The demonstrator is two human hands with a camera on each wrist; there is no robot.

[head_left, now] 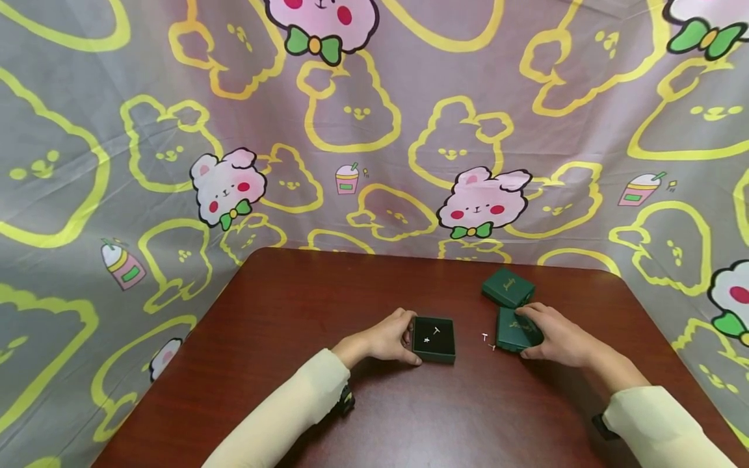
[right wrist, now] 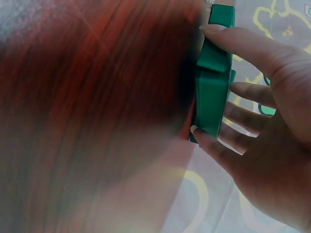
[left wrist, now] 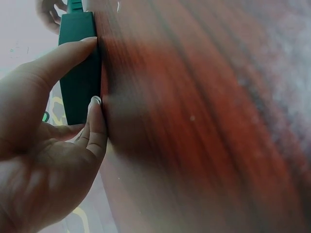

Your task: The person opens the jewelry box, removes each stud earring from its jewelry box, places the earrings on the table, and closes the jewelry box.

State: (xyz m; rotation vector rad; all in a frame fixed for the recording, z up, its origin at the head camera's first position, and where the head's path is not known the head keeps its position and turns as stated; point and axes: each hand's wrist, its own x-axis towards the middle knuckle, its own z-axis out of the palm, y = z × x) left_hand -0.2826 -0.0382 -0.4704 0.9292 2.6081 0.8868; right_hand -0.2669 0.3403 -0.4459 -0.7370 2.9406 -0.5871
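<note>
An open green jewelry box [head_left: 435, 358] with a black lining sits on the table. Two small silver pieces [head_left: 435, 331], like stud earrings, lie on its lining. My left hand [head_left: 387, 338] grips this box by its left side, and the left wrist view shows thumb and fingers against the green wall [left wrist: 80, 87]. To the right, my right hand [head_left: 558, 335] holds a green box [head_left: 516, 331] with gold lettering, thumb at the near edge and fingers at the far side. Whether this is a lid or a closed box cannot be told.
Just behind it lies a second green box [head_left: 508, 286] with gold lettering. Two tiny silver pieces [head_left: 484, 337] lie on the brown table [head_left: 328, 292] between the open box and the right-hand box. A patterned curtain [head_left: 374, 149] hangs beyond the table's back edge.
</note>
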